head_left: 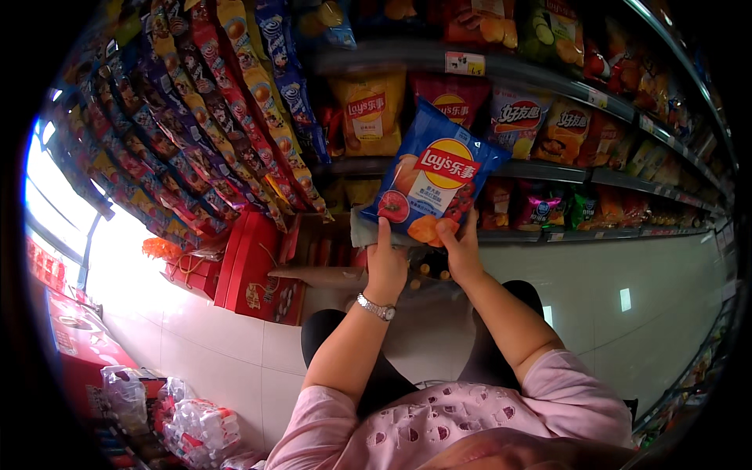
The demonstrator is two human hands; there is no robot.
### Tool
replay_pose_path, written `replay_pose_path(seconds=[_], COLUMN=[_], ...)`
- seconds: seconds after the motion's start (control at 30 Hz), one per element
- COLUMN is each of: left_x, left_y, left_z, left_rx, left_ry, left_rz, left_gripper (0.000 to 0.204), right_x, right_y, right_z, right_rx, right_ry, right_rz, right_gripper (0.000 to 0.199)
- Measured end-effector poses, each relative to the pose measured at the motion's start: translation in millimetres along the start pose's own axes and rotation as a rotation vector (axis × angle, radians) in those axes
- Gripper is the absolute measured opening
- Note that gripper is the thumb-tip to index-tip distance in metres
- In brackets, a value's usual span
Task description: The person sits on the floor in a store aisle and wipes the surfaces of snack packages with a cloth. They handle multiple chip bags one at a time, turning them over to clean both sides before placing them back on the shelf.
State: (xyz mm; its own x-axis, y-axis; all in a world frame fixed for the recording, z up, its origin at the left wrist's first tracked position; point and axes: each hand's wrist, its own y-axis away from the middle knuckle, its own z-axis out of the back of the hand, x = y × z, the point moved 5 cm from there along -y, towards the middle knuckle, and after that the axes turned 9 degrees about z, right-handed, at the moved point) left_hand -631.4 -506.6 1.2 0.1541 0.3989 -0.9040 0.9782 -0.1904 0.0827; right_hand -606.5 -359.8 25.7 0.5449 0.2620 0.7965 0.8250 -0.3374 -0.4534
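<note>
A blue bag of potato chips [435, 174] is held up in front of the shelves, tilted, with its printed front toward me. My left hand [386, 265], with a metal watch on its wrist, grips the lower left part of the bag; one finger lies against the front. At the lower right edge, my right hand [462, 249] pinches the bag, its thumb on the front and its other fingers partly hidden behind. Just behind the bag, a yellow chip bag [366, 116] and a dark red chip bag [452, 99] stand on a shelf.
Long hanging strips of small snack packets [227, 102] fill the left. Red gift boxes [258, 270] stand on the tiled floor below them. Several shelf tiers with price-tagged edges [540, 171] curve off to the right, full of snack bags. Wrapped goods [196, 427] lie at the lower left.
</note>
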Motion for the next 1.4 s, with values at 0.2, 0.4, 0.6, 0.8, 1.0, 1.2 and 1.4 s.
replay_pose_path(seconds=[0.2, 0.4, 0.6, 0.8, 1.0, 1.2, 1.4], left_x=[-6.4, -10.6, -30.1, -30.2, -31.9, -30.5, -23.5], left_y=[0.2, -11.3, -9.5, -15.3, -18.5, -18.4, -21.7], left_z=[-10.9, 4.7, 15.6, 25.0, 30.9, 25.9, 31.8], left_rx=[0.026, -0.041, -0.046, -0.047, -0.069, -0.056, -0.009], left_ry=[0.418, 0.447, 0.494, 0.552, 0.521, 0.524, 0.544], left_rz=[0.087, 0.089, 0.096, 0.124, 0.14, 0.209, 0.222], left_gripper=[0.044, 0.046, 0.043, 0.04, 0.039, 0.046, 0.045], right_x=[-7.2, 49.5, 105.0, 111.1, 88.6, 86.7, 107.3], right_y=[-2.4, -61.3, -190.6, -283.7, -329.8, -340.5, -299.7], right_z=[-1.3, -17.3, -62.2, -85.0, -92.4, -96.7, -119.8], right_rx=[-0.015, 0.002, 0.007, 0.066, 0.114, 0.095, -0.052], right_ry=[0.079, 0.21, 0.284, 0.33, 0.445, 0.939, 1.25], right_rz=[-0.035, 0.201, 0.414, 0.491, 0.394, 0.536, 0.881], right_gripper=[0.071, 0.065, 0.062, 0.057, 0.055, 0.063, 0.07])
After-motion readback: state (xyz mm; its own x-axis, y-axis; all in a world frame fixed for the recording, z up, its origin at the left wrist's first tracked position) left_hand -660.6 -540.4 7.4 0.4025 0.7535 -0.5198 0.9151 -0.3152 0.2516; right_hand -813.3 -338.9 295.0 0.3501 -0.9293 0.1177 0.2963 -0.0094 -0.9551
